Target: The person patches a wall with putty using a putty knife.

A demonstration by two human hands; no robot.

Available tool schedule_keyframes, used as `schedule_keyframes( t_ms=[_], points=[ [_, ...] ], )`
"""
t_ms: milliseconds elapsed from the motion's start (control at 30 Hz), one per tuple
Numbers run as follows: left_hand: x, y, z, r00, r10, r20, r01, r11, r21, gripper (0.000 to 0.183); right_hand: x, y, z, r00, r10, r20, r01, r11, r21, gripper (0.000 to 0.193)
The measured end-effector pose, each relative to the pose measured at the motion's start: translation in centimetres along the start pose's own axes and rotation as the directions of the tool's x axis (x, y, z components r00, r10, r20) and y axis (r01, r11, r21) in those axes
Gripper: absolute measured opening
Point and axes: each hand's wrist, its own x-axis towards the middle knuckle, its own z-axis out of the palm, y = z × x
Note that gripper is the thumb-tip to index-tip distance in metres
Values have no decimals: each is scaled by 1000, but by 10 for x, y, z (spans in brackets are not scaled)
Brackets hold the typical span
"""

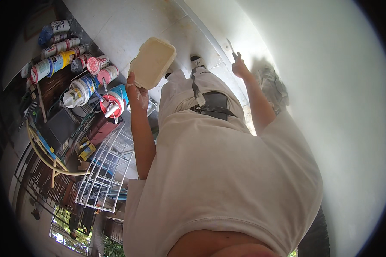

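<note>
My left hand [137, 92], with white smears on its fingers and wrist, grips the near edge of a cream-coloured rectangular tray [152, 63]. The tray is tilted, and what it holds, if anything, I cannot make out. Over on the right, my right hand [240, 67] is closed around the dark handle of a thin-bladed tool, which looks like a putty knife [232, 48]. Its narrow blade points away from me, close to the foot of the pale wall [330, 107]. My two hands are well apart.
Several paint buckets [98, 64] stand on the left, one with a blue side and red lid [114, 103]. Nearer lies a white wire rack [105, 167] beside a bent tan hoop [66, 171]. Crumpled greyish sheeting [273, 90] rests against the wall by my right forearm.
</note>
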Motion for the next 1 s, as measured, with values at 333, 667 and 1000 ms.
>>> schedule_keyframes(
  t_ms=[333, 667, 1000],
  points=[
    [-21, -41, 10, 998, -19, 59, 20, 1000, -11, 42, -10, 73, 36, 992, -19, -126, -6, 981, -196, 44],
    [-33, -84, 36, 997, -76, 11, 76, 996, 36, 43, 28, 154, 45, 993, 51, -105, -71, 977, -201, 49],
    [-34, -102, 57, 996, -93, 9, 92, 993, 80, 45, 43, 142, 32, 974, 215, -69, -226, 944, -242, 47]
  ],
)
